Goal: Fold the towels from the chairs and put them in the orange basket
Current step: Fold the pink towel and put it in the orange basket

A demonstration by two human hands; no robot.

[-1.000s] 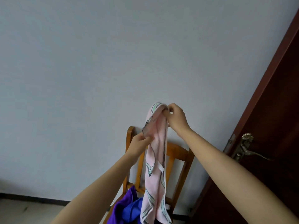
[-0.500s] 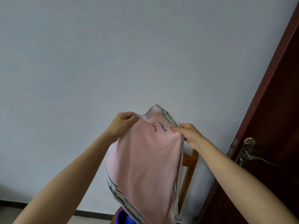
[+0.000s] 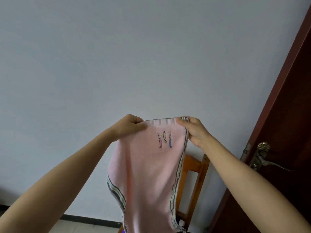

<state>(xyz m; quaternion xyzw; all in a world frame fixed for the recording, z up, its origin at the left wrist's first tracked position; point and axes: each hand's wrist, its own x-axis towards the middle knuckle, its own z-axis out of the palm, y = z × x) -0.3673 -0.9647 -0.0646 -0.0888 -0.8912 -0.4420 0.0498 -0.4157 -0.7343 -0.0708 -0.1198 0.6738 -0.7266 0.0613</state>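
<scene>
We hold the pink towel [image 3: 148, 169] up, left hand [image 3: 130, 127] and right hand [image 3: 193, 130] fingers pinching its top corners, before the chair [image 3: 196, 174].

I am looking at a pale pink towel [image 3: 148, 174] that is showing grey, green and white stripes along its edges and three small motifs in pink, yellow and blue. The chair [image 3: 196, 167] is showing orange-brown wood, the wall [image 3: 117, 56] pale grey-blue, the door [image 3: 286, 115] dark reddish-brown.
</scene>
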